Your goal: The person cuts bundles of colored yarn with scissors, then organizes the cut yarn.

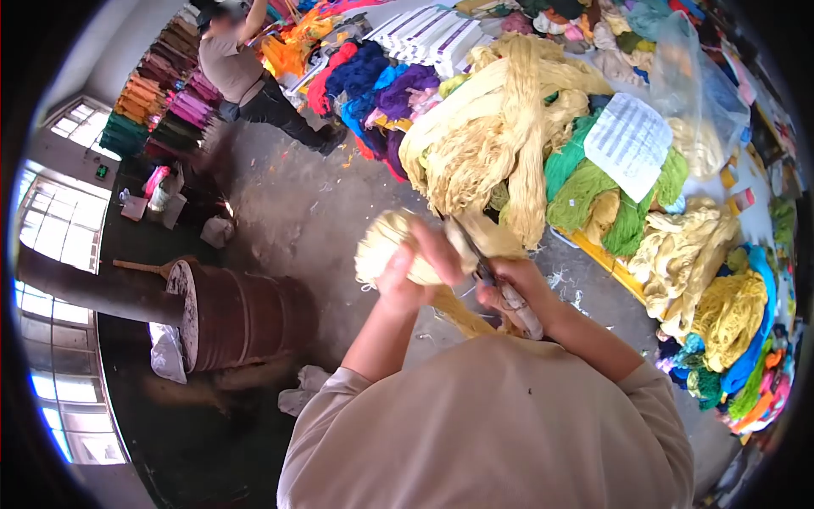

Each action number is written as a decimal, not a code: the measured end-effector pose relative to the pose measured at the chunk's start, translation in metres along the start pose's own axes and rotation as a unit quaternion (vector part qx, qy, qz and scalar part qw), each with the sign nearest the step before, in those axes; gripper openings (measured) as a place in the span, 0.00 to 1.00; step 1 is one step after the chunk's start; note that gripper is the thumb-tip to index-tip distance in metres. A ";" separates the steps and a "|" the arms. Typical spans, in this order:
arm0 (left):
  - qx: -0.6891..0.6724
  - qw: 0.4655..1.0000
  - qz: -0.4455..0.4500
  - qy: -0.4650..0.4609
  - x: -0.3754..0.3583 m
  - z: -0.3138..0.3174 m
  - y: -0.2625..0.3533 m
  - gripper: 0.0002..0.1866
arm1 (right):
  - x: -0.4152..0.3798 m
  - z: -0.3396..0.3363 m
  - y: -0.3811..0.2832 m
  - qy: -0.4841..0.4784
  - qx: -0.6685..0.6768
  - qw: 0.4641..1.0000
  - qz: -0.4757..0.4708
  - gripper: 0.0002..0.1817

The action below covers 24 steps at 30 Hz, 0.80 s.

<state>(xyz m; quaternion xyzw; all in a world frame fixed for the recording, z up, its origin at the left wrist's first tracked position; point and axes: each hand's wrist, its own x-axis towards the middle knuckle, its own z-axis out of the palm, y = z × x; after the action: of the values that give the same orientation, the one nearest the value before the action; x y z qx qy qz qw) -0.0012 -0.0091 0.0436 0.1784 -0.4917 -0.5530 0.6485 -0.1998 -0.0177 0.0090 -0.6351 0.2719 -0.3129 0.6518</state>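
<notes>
My left hand [417, 267] is wrapped round a thick bundle of cream yarn [383, 246], whose rounded end sticks out to its left. In my right hand [517, 293] is a long dark-bladed tool [469, 242], perhaps shears, pointing up and to the left. More pale yarn lies beside the blade, between my hands, and a yellowish strand [462, 316] hangs below them. Both hands are close together in front of my chest. The exact contact between blade and yarn is blurred.
A large heap of cream yarn [475, 127], green yarn and a printed sheet [629, 142] lie on the table beyond my hands. A rusty barrel [246, 314] with a pipe stands at the left. Another person [233, 72] stands at the upper left, near hanging coloured yarn.
</notes>
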 end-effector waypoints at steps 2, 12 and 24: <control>0.000 0.999 -0.038 -0.007 -0.004 0.016 -0.001 0.25 | 0.005 -0.008 0.011 0.021 -0.179 0.969 -0.170 0.17; -0.012 0.996 -0.081 0.024 -0.025 0.007 -0.023 0.30 | -0.006 0.005 0.035 0.013 -0.226 0.972 -0.066 0.17; -0.010 0.994 -0.111 -0.017 -0.026 -0.019 -0.027 0.26 | -0.015 0.010 0.040 -0.021 -0.040 0.993 0.112 0.19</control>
<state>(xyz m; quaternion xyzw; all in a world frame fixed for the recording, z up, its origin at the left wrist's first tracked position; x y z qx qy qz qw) 0.0024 -0.0010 0.0028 0.2160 -0.4743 -0.6292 0.5766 -0.1996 -0.0004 -0.0307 -0.6327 0.3398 -0.2131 0.6624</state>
